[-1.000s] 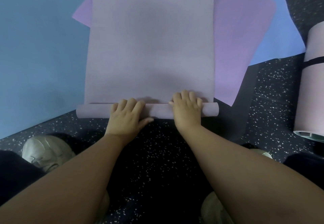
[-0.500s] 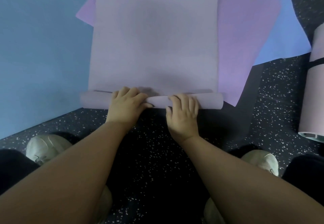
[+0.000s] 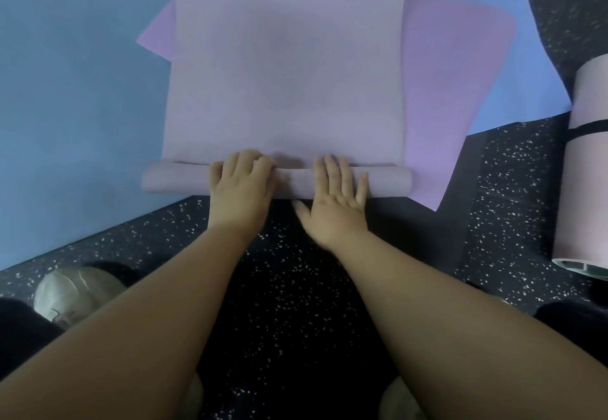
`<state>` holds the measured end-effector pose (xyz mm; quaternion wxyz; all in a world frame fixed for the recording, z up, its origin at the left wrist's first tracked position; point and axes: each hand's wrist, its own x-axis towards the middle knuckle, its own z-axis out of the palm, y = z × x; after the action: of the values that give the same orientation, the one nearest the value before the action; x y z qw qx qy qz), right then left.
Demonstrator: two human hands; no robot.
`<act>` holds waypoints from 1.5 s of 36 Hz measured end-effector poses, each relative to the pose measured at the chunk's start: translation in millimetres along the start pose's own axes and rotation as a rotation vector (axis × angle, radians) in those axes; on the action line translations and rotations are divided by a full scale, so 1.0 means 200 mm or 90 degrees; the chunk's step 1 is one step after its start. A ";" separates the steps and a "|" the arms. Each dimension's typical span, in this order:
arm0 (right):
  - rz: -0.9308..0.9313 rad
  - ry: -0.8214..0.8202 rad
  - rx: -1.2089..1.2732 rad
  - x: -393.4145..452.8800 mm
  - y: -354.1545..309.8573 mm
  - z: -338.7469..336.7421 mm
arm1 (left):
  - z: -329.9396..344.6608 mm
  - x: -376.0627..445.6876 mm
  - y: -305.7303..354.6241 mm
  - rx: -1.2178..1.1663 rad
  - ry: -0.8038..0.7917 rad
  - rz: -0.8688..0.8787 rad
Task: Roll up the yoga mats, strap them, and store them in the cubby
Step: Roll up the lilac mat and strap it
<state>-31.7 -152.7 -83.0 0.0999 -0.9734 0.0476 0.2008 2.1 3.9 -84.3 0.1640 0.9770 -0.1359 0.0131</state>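
A pale lilac yoga mat (image 3: 289,74) lies flat in front of me, and its near end is wound into a thin roll (image 3: 174,181) lying crosswise. My left hand (image 3: 241,186) sits on the roll left of its middle, with the fingers curled over the top. Just to its right, my right hand (image 3: 335,199) presses flat on the roll, fingers straight and thumb out on the floor side. At the right edge lies a rolled pink mat (image 3: 585,189) with a black strap (image 3: 589,130) around it.
Under the lilac mat a purple mat (image 3: 454,74) lies askew. A blue mat (image 3: 65,107) covers the floor on the left, and another blue mat (image 3: 533,84) shows at the back right. The dark speckled floor (image 3: 296,288) and my left shoe (image 3: 72,291) are near me.
The roll has moved away from me along the mat and grown slightly thicker. My right hand has gone from curled over the roll to flat with straight fingers.
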 end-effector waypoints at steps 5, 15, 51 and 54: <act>-0.011 -0.037 -0.001 0.05 0.01 -0.05 | 0.03 -0.10 -0.05 0.017 -0.018 0.039; -0.017 0.018 -0.010 0.07 0.01 -0.06 | 0.02 -0.05 0.00 0.111 -0.151 -0.025; -0.098 0.329 -0.036 -0.20 0.18 0.07 | -0.13 -0.09 0.03 0.038 -0.298 0.089; -0.106 0.305 -0.035 -0.28 0.20 0.13 | -0.12 -0.17 0.06 0.053 -0.370 0.082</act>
<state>-98.9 -183.6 -90.7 0.0758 -0.9960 -0.0161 -0.0435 -33.4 10.5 -59.7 0.0769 0.9350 -0.2379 -0.2514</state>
